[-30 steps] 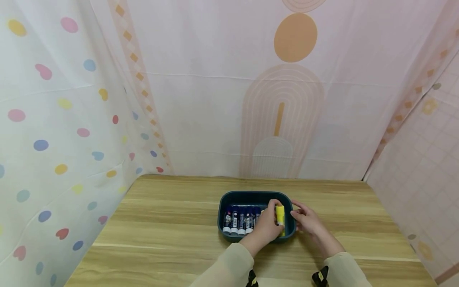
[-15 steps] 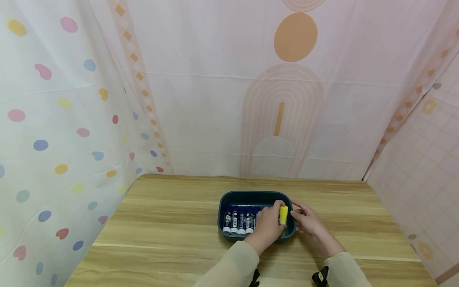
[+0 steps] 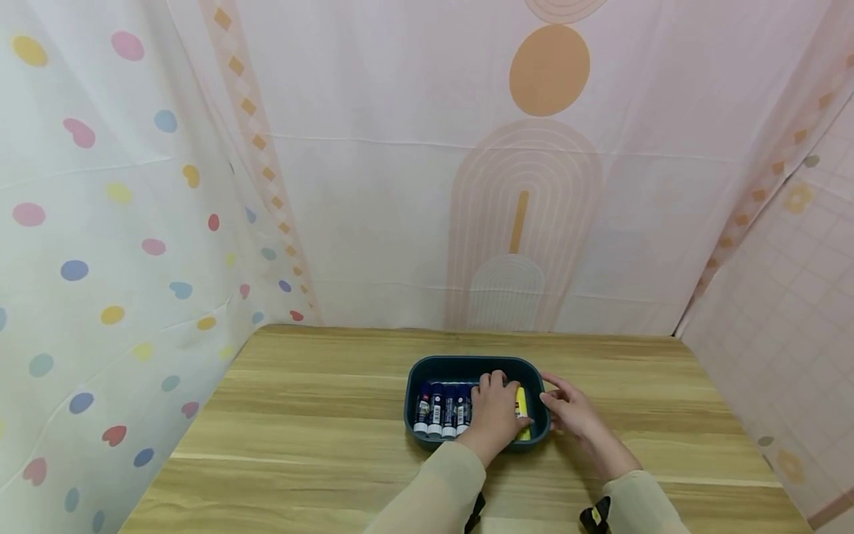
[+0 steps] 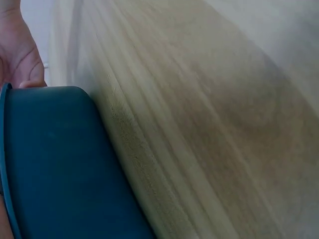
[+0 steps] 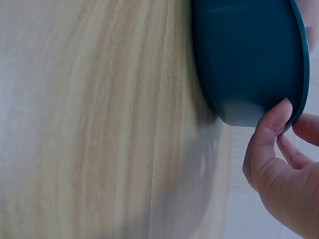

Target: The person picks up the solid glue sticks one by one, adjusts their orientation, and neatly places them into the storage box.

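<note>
A dark teal plastic box (image 3: 472, 362) stands on the wooden table. Navy glue sticks with white ends (image 3: 437, 411) lie side by side in its left part. At the right end of the row lies a yellow glue stick (image 3: 522, 404). My left hand (image 3: 492, 415) is inside the box, palm down and fingers spread over the sticks, hiding those beneath. Its thumb reaches across the lower part of the yellow stick. My right hand (image 5: 289, 174) holds the box's right end, fingers and thumb at the rim on either side of the wall.
Wooden tabletop (image 3: 320, 415) extends around the box on all sides. Behind it hangs a pale patterned curtain (image 3: 373, 237), with a dotted cloth (image 3: 133, 297) at the left and a checked one (image 3: 800, 311) at the right.
My left hand held the yellow glue stick by the box's right end. It has let go and spread leftward over the row, leaving the stick lying there. The right hand stays put.
</note>
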